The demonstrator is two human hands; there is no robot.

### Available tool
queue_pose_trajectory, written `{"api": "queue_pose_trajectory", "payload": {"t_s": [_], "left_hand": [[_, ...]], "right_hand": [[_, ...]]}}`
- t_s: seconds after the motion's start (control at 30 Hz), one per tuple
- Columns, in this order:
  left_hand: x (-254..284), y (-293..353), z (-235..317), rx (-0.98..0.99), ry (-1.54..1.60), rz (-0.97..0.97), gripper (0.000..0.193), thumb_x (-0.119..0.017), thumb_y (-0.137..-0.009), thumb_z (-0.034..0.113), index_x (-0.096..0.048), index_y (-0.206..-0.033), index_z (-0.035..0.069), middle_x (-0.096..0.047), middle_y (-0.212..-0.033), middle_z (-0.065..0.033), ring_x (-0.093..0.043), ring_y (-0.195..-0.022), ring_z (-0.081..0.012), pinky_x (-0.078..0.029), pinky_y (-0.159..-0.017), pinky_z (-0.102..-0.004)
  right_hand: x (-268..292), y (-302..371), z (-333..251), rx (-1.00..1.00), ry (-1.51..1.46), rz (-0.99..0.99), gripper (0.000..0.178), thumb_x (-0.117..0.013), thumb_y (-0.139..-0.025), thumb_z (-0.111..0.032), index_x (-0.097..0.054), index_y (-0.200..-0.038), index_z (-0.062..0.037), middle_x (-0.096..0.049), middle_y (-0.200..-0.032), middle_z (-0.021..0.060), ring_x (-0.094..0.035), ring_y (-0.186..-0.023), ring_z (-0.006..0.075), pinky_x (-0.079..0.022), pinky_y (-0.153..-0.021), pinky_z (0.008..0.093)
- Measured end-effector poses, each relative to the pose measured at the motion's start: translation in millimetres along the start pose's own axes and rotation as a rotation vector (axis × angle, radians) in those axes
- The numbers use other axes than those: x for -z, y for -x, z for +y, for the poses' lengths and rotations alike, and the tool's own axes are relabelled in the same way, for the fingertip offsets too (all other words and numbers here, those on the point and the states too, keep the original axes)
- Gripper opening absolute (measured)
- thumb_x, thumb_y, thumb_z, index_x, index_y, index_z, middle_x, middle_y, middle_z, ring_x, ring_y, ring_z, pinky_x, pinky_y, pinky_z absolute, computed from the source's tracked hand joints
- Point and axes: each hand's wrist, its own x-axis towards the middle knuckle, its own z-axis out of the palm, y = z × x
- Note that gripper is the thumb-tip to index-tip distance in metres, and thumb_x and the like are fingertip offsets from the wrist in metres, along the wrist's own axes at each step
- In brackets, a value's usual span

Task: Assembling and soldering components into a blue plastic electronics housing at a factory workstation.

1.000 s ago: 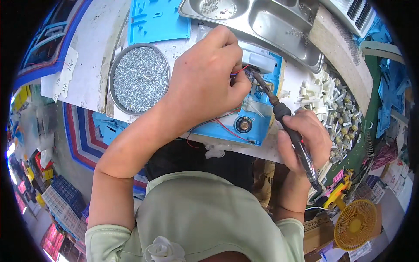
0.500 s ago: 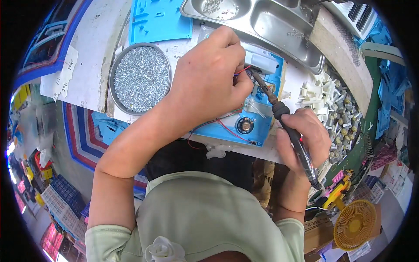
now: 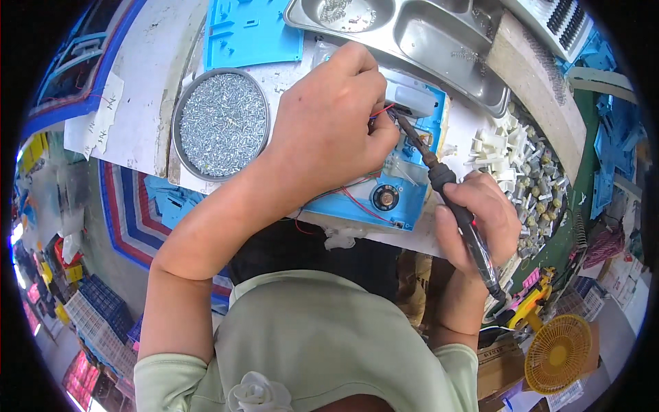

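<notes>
A blue plastic housing [image 3: 419, 199] lies open on the bench, with a small round speaker [image 3: 386, 198] and loose red and dark wires inside. Over its left half reaches my left hand [image 3: 336, 113], its fingers pinched on a thin red wire [image 3: 383, 110]. My right hand [image 3: 484, 220] grips a black soldering iron [image 3: 467, 223] like a pen. The iron's tip sits close beside the pinched wire; whether they touch I cannot tell. My left hand hides part of the housing.
A round tin of small screws [image 3: 223, 123] stands left. Behind lie a blue plastic panel [image 3: 252, 34] and a steel compartment tray [image 3: 439, 51]. White plastic parts [image 3: 500, 147] and small motors [image 3: 542, 196] are heaped right. A yellow fan [image 3: 557, 353] is at lower right.
Almost nothing differs. My right hand and the soldering iron have shifted very slightly, while my left hand keeps its place at the wire.
</notes>
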Motion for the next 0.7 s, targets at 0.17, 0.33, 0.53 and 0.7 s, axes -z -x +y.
{"api": "queue_pose_trajectory", "payload": {"t_s": [0.17,0.33,0.53,0.7], "left_hand": [[0.1,0.5,0.5,0.009,-0.002,-0.003,0.014,-0.071,-0.071,0.004,-0.058,-0.071,0.0,-0.057,-0.089,-0.0108,-0.06,-0.071,-0.0267,-0.051,-0.062,-0.0345],[-0.4,1.2,0.6,0.008,0.0,0.001,0.014,-0.071,-0.071,0.004,-0.058,-0.072,0.001,-0.057,-0.088,-0.0103,-0.06,-0.07,-0.0264,-0.051,-0.062,-0.0344],[0.8,0.6,1.2,0.016,0.003,0.003,0.014,-0.071,-0.071,0.003,-0.058,-0.072,0.001,-0.057,-0.087,-0.0097,-0.06,-0.069,-0.0247,-0.05,-0.06,-0.0331],[1.3,0.9,2.0,0.023,0.001,-0.007,0.014,-0.071,-0.071,0.002,-0.058,-0.072,0.001,-0.056,-0.087,-0.0093,-0.06,-0.068,-0.0235,-0.05,-0.059,-0.0324]], "right_hand": [[1.7,2.3,0.5,0.016,-0.008,0.007,0.03,-0.077,-0.074,0.001,-0.067,-0.103,-0.001,-0.06,-0.068,0.0091,-0.056,-0.056,0.0248,-0.044,-0.055,0.0348],[4.2,2.1,-1.3,0.018,-0.003,0.018,0.029,-0.077,-0.076,0.001,-0.067,-0.103,-0.0001,-0.059,-0.067,0.0091,-0.055,-0.056,0.0247,-0.044,-0.055,0.035],[8.3,4.6,-1.4,0.004,-0.004,0.014,0.03,-0.077,-0.076,0.0,-0.066,-0.104,0.0004,-0.058,-0.067,0.0093,-0.055,-0.056,0.025,-0.044,-0.054,0.0352],[8.6,7.3,-1.4,-0.007,-0.003,0.029,0.031,-0.078,-0.075,0.0,-0.066,-0.104,0.0002,-0.058,-0.067,0.0095,-0.055,-0.056,0.0249,-0.044,-0.054,0.0351]]}}
